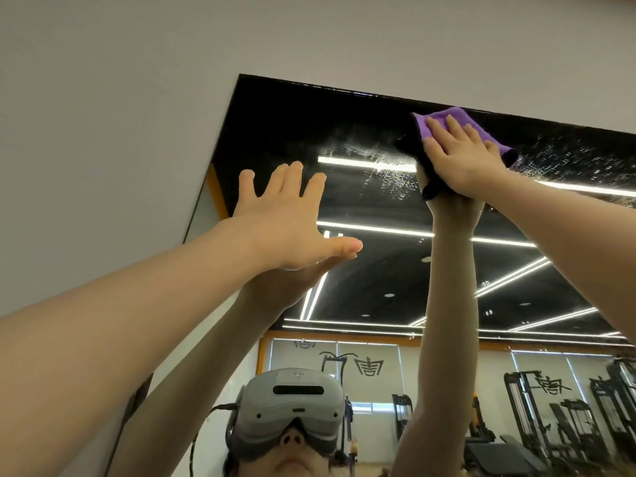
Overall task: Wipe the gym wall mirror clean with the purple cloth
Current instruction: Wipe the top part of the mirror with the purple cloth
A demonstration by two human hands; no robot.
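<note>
Nearest the camera, both bare forearms reach steeply upward, so the person works at full stretch, and that is where the trouble could start: an overreach may shift weight onto the glass or leave the topmost strip missed. The left hand [289, 215] lies flat with straight, spread fingers [247, 182] on or just against the large frameless wall mirror [378, 277], holding nothing; I judge that its palm may print fresh smears on glass that then needs a second pass. Farther up, the right hand [463, 154] presses the soft purple microfibre cloth [444, 122] flat against the mirror just below its dark top edge, fingers extended over the cloth rather than curled round it. With no real grip, the cloth could slide out from under the palm and drop. Beside it to the left, a patch of whitish spray droplets and streaks [371, 153] sits on the glass, and more speckles lie to the right; these may dry into marks if wiped unevenly. No container shows anywhere, neither bottle nor bucket. Farthest off, the mirror's reflection holds black gym weight machines [557, 414] and ceiling light strips.
</note>
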